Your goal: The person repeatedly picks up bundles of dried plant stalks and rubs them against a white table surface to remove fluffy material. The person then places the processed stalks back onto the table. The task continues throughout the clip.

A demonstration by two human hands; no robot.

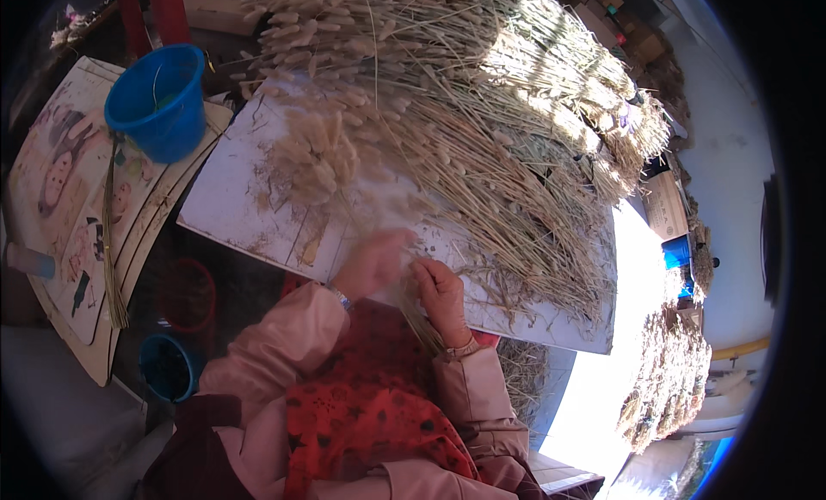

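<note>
A bunch of dried bunny-tail grass (316, 155), its fluffy heads blurred, points up and left over the white tabletop (226, 200). Its stems run down between my hands, and their lower ends pass beside my right wrist. My left hand (374, 264), blurred, is closed around the stems near the table's front edge. My right hand (442, 297) is beside them with thumb and fingers curled together; whether anything is pinched there cannot be made out. A large heap of dried grass stems (510, 196) covers the table beyond and to the right.
A blue bucket (158, 106) stands on stacked boards (71, 177) at the left, near a thin bundle of stems (113, 255). A red basket (187, 293) and a teal bucket (168, 368) are low at the left. More dried bundles (668, 377) lie at the right.
</note>
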